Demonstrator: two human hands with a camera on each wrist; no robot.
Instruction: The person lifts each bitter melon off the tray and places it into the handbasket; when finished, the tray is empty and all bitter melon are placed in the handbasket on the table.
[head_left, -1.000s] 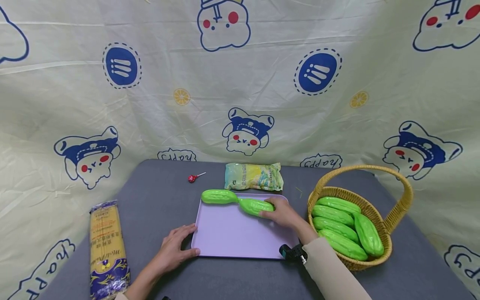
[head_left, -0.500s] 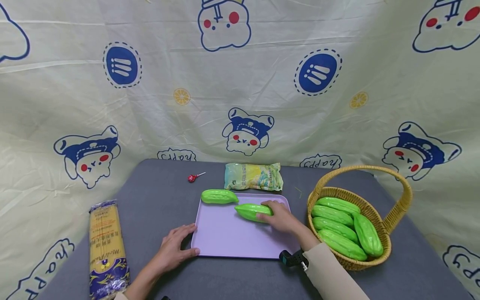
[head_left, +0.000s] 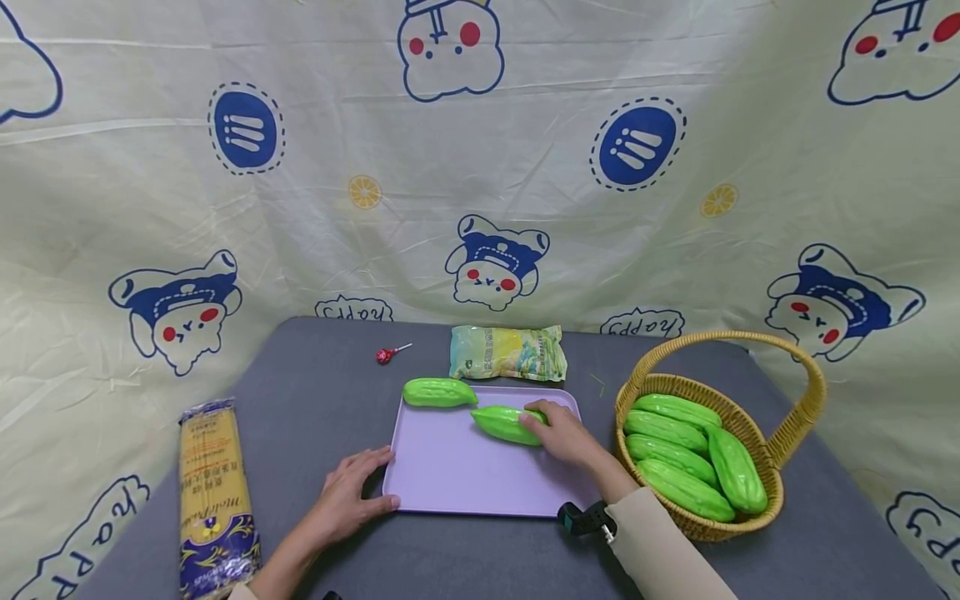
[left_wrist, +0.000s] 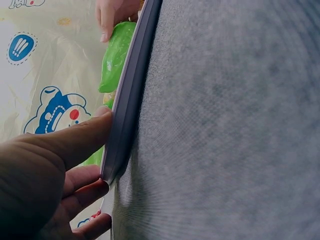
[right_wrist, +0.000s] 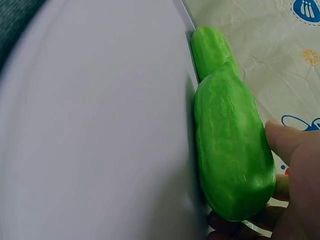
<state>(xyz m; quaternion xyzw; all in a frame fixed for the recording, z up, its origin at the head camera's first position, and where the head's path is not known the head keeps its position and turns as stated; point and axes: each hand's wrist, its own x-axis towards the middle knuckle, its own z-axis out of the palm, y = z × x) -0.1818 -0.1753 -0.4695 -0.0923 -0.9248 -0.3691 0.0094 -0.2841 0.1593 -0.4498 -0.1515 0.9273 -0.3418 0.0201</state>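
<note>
On a lilac tray (head_left: 465, 483) lie two glossy green bitter melons. The first bitter melon (head_left: 438, 392) lies along the back left edge, its tip pointing right. My right hand (head_left: 562, 432) holds the right end of the second bitter melon (head_left: 501, 424), just in front of the first one's tip. In the right wrist view, the thumb (right_wrist: 285, 140) touches the melon's side and the other fingers curl partly hidden around its blunt end. My left hand (head_left: 348, 492) rests at the tray's front left corner, its fairly straight fingers and thumb touching the rim.
A wicker basket (head_left: 772, 492) with a tall handle stands on the right, holding several bitter melons. Behind the tray lies a green-yellow packet (head_left: 507, 353), with a red lollipop (head_left: 385, 356) to its left. A long yellow-blue pasta bag (head_left: 217, 500) lies at far left.
The second melon has moved slightly toward the front left, away from the first one's tip. My right thumb has shifted up over it in the last half second. My left hand stays still.
</note>
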